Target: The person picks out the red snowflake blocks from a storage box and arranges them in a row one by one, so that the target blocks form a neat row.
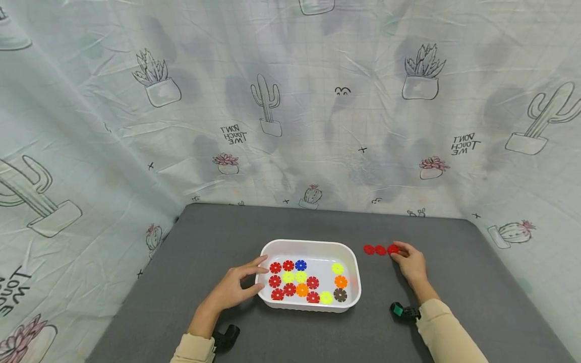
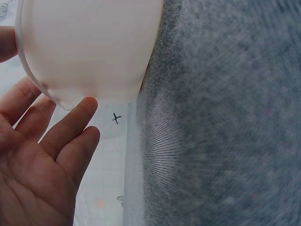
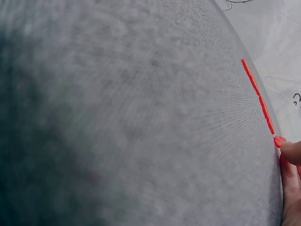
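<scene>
On the grey tabletop (image 1: pixel 290 333), a white rectangular tray (image 1: pixel 308 307) stands upright, with a short row of red notched discs to the right of its far right corner. The right hand (image 1: pixel 410 263) pinches the right-end red disc (image 1: pixel 393 249) between thumb and fingers, just beside the middle red disc (image 1: pixel 380 250); whether these two touch cannot be told. The left-end red disc (image 1: pixel 369 249) lies flat, completing the line. The left hand (image 1: pixel 233 288) is spread and unclenched, its fingertips (image 2: pixel 88 104) against the left end of the tray. Spaced over the tray floor are seven red discs (image 1: pixel 289 289), four yellow discs (image 1: pixel 337 268), two orange discs (image 1: pixel 341 282), a blue disc (image 1: pixel 300 265) at the far side and a dark brown disc (image 1: pixel 340 295) at the near right. Both forearms bear beige sleeves (image 1: pixel 447 330). Black wrist devices (image 1: pixel 228 339) project beneath the wrists. Beyond the far edge hangs a white cloth (image 1: pixel 308 111) printed with potted cacti and succulents.
</scene>
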`<state>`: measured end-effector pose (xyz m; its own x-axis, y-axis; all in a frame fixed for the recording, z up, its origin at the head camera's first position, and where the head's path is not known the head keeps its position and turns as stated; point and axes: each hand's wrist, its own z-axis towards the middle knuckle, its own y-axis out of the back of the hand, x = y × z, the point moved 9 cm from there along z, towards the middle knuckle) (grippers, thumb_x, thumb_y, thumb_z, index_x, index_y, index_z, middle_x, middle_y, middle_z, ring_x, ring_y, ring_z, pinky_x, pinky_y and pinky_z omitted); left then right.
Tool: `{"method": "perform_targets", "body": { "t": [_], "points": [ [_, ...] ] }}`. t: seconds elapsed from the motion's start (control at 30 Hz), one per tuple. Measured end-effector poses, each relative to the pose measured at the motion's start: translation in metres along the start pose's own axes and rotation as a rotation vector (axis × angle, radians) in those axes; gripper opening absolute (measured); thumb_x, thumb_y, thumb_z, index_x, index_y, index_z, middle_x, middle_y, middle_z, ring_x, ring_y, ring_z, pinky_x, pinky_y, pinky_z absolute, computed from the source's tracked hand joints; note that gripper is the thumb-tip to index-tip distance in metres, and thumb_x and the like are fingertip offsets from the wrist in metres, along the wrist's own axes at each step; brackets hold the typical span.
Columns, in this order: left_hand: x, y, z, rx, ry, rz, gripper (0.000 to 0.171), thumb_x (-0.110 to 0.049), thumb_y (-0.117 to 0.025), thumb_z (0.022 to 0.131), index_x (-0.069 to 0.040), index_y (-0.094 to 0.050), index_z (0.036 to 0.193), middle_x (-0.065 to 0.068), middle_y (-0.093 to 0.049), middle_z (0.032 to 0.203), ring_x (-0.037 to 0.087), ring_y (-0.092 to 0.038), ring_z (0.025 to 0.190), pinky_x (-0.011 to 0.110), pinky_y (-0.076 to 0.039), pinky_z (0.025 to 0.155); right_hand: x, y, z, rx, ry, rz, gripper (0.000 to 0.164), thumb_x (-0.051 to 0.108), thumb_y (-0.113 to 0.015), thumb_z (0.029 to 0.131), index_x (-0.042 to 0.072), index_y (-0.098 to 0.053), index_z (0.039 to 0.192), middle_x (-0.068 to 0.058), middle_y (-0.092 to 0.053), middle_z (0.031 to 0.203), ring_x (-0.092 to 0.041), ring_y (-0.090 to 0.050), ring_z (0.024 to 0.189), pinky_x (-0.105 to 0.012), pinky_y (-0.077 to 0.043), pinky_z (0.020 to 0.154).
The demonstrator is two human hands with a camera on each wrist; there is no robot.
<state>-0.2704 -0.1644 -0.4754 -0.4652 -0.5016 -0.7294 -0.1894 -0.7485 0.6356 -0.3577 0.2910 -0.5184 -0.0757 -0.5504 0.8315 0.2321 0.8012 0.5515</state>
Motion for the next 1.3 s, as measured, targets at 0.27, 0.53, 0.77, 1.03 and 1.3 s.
{"method": "perform_targets", "body": {
  "t": [0.27,0.53,0.77,1.03,1.3],
  "points": [
    [0.001,0.0,0.0,0.009,0.002,-0.002,0.035,-0.022,-0.069,0.086,-0.01,-0.066,0.118,0.004,-0.047,0.145,0.029,-0.046,0.131,0.048,-0.044,0.1,0.004,0.002,-0.004,-0.041,0.036,0.005,0.042,0.004,-0.063,0.088,-0.004,-0.054,0.128,-0.027,-0.059,0.12,-0.033,-0.059,0.108,-0.034,-0.051,0.086],
    [-0.001,0.0,0.0,0.003,-0.006,0.014,0.034,-0.023,-0.068,0.087,-0.011,-0.067,0.118,0.003,-0.047,0.145,0.03,-0.048,0.13,0.049,-0.044,0.1,0.0,0.001,-0.003,-0.034,-0.02,0.011,0.049,0.004,-0.06,0.091,-0.005,-0.045,0.136,-0.028,-0.049,0.134,-0.037,-0.049,0.123,-0.039,-0.043,0.098],
    [0.0,0.0,-0.001,0.013,0.0,0.002,0.036,-0.027,-0.068,0.086,-0.011,-0.066,0.119,0.004,-0.046,0.145,0.028,-0.046,0.131,0.05,-0.043,0.101,-0.002,0.002,-0.006,-0.046,-0.019,0.059,0.051,0.008,-0.062,0.091,-0.003,-0.045,0.137,-0.027,-0.051,0.134,-0.035,-0.05,0.123,-0.008,-0.043,0.082],
    [-0.001,0.001,-0.001,0.007,-0.002,-0.012,0.035,-0.022,-0.069,0.085,-0.009,-0.066,0.118,0.004,-0.047,0.145,0.029,-0.046,0.131,0.048,-0.044,0.101,0.017,-0.001,-0.012,0.015,0.045,0.13,0.056,0.015,-0.064,0.09,-0.002,-0.043,0.139,-0.026,-0.049,0.137,-0.036,-0.048,0.125,0.005,-0.034,0.074],
    [-0.001,0.0,-0.001,0.014,0.007,-0.012,0.035,-0.021,-0.068,0.085,-0.009,-0.066,0.119,0.004,-0.046,0.145,0.03,-0.046,0.131,0.053,-0.044,0.098,0.051,-0.011,-0.02,0.068,0.112,0.201,0.055,0.012,-0.067,0.088,-0.003,-0.045,0.137,-0.024,-0.05,0.137,-0.038,-0.048,0.125,0.001,-0.039,0.078]
  ]
}}
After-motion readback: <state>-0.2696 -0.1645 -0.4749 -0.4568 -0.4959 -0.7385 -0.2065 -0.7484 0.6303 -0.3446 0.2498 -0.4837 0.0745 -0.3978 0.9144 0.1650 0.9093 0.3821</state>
